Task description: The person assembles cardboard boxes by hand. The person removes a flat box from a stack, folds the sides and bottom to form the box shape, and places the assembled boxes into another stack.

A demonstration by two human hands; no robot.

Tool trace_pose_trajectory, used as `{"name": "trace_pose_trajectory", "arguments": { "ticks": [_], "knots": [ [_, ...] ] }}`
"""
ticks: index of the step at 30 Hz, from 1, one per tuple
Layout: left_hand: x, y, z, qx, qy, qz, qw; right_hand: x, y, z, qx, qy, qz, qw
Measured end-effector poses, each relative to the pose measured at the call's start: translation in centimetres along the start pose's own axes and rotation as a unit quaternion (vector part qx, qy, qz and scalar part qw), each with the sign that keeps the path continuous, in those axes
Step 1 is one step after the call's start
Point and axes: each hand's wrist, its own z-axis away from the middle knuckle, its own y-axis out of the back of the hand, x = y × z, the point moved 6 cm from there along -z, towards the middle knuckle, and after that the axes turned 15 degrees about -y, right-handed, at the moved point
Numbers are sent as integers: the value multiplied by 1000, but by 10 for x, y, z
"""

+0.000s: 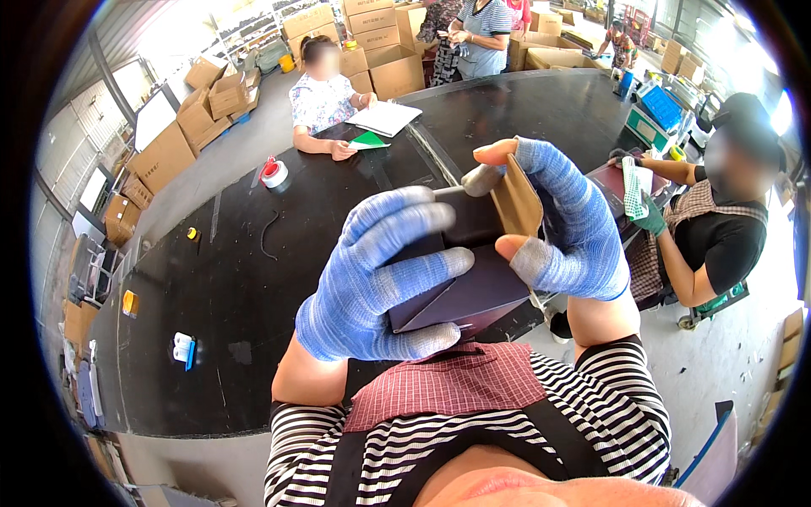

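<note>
Gripping a dark box (460, 291) from below, the gloved left hand (372, 279) wraps its fingers around it, while the right hand (562, 228) pinches the box's brown flap (517, 201) between thumb and fingers. Beyond the box lies a black table (236, 279), with a tape roll (273, 173) far behind it.

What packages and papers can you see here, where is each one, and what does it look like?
Small dark carton: held in both blue-gloved hands, brown inner flap open.
Brown cardboard boxes: stacked beyond the black table's far end.
More brown boxes: along the left wall.
White paper sheets: lying before the seated person.
</note>
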Motion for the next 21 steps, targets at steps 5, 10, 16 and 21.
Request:
{"name": "trace_pose_trajectory", "arguments": {
  "ticks": [5, 10, 16, 21],
  "knots": [
    [6, -3, -2, 3, 4, 7, 1000, 5, 1, 8, -22, 27, 26, 999],
    [0, -6, 7, 83, -23, 28, 996, 4, -5, 4, -17, -3, 4, 1000],
    [1, -6, 8, 80, -18, 15, 997, 9, 0, 12, 26, 48, -17, 998],
    [2, -15, -2, 86, -20, 6, 996, -5, 0, 2, -84, 118, 131, 981]
  ]
}}
